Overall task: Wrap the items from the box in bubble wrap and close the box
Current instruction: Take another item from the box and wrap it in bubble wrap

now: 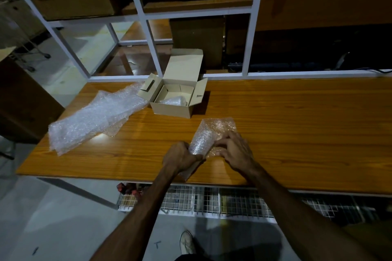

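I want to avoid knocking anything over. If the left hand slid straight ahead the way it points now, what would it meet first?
The left hand already grips the bubble-wrapped item, so it would push that first. Beyond it, roughly in line, stands the open cardboard box, though depth is hard to judge.

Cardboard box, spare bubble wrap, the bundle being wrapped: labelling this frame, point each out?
cardboard box (170,109), head view, front wall
spare bubble wrap (91,119), head view, sheet's middle
bundle (202,139), head view, rolled middle
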### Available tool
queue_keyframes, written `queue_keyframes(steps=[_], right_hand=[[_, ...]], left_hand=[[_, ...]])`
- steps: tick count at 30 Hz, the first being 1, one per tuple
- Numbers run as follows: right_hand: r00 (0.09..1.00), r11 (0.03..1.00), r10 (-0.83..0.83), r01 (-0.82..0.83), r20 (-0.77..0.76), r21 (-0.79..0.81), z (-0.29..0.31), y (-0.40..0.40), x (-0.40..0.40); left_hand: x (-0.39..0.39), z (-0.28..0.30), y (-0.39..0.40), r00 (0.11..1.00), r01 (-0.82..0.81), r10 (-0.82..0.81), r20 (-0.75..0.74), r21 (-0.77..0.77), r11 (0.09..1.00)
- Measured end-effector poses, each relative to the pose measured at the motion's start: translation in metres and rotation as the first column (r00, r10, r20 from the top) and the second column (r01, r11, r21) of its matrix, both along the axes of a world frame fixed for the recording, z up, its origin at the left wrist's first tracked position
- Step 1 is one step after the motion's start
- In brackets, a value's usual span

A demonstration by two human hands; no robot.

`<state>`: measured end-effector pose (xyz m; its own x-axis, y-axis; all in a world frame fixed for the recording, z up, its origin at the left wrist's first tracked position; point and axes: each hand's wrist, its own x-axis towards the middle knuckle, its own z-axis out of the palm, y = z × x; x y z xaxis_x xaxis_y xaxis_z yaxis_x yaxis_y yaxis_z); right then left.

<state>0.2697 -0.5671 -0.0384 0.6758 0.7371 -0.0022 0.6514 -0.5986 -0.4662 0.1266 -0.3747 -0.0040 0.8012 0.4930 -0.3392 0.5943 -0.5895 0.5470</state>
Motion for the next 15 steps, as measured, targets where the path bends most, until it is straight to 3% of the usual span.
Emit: queue_keyframes(steps=[5,11,15], right_hand=[[0.997,0.999,0.01,-0.013,0.075,0.04,-0.005,-0.005,0.005],[0.97,0.987,0.152,-0.16,0.19,0.027,0.003,-0.006,0.005],[0.95,0.973,0.222,-0.232,0.221,0.021,0.015,-0.003,0.011]], left_hand=[[-0.001,0.001,-0.007,1.0,-0.016,0.016,-0.003,0.06,0.998],[0.001,0.006,-0.017,0.999,-0.005,0.013,-0.035,0.223,0.975],[0.001,0.004,-0.016,1.0,-0.001,0.006,-0.023,0.211,0.977]])
